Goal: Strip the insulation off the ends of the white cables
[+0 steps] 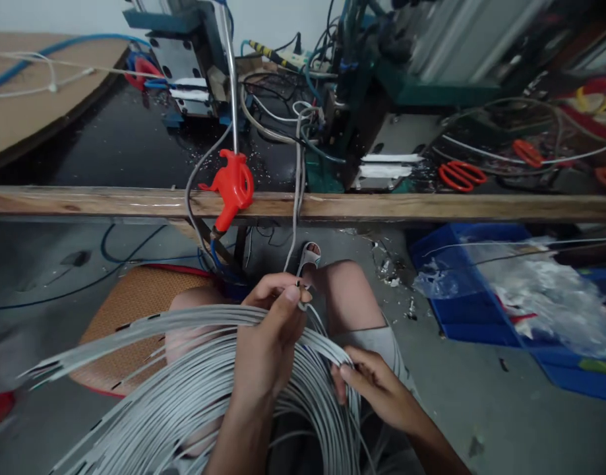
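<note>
Grey, scrap-strewn floor [481,422] spreads beneath a dark-topped workbench [109,148]. Looped grey cables [179,376] lie across the person's lap, directly below the fingers and fanning out to their left, where several ends show dark tips. Left hand [268,336] reaches over the coil, its thumb and forefinger brought together at a small cable end [299,285]; the exact grip is too small to make out. Right hand [376,386], just beside it, has thumb and fingers closed around a strand bundle [332,349] at the coil's right side. Left of the fingers, a woven-topped stool [119,323] sits partly under the cables. Ahead of them, a red air gun [236,188] hangs at the bench edge. Farther right, orange-handled scissors [461,176] rest on the bench, above a blue bin [455,284] holding clear plastic [554,303].
</note>
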A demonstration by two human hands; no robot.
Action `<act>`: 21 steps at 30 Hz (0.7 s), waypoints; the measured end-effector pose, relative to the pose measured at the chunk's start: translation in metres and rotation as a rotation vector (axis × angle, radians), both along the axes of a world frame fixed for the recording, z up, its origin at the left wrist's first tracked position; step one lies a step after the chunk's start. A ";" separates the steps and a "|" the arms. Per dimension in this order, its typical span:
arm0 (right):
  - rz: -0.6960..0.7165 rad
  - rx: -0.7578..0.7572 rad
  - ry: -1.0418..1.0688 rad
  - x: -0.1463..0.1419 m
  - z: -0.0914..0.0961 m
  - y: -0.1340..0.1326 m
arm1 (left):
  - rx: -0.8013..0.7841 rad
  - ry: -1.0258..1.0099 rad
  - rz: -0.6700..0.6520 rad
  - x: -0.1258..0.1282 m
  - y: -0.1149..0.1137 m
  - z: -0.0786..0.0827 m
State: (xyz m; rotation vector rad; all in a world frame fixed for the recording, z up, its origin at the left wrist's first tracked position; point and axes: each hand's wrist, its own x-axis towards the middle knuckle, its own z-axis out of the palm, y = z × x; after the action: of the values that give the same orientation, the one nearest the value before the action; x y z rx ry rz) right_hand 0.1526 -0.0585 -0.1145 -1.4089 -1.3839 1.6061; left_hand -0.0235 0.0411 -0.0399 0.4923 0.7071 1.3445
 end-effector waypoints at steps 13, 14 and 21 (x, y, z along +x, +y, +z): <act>-0.169 0.156 0.124 -0.010 -0.006 -0.008 | 0.095 0.069 0.019 -0.007 -0.017 0.002; -0.208 0.202 0.111 -0.008 -0.006 -0.001 | 0.098 0.075 0.015 -0.007 -0.019 0.003; -0.103 0.352 0.142 -0.022 -0.025 0.066 | 0.108 0.147 0.018 -0.002 -0.038 0.012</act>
State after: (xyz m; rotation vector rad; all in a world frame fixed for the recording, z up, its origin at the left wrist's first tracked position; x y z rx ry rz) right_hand 0.1307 0.0070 -0.1392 -1.1174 -1.4036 1.2944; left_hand -0.0253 0.0032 -0.0276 0.6777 0.7632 1.3779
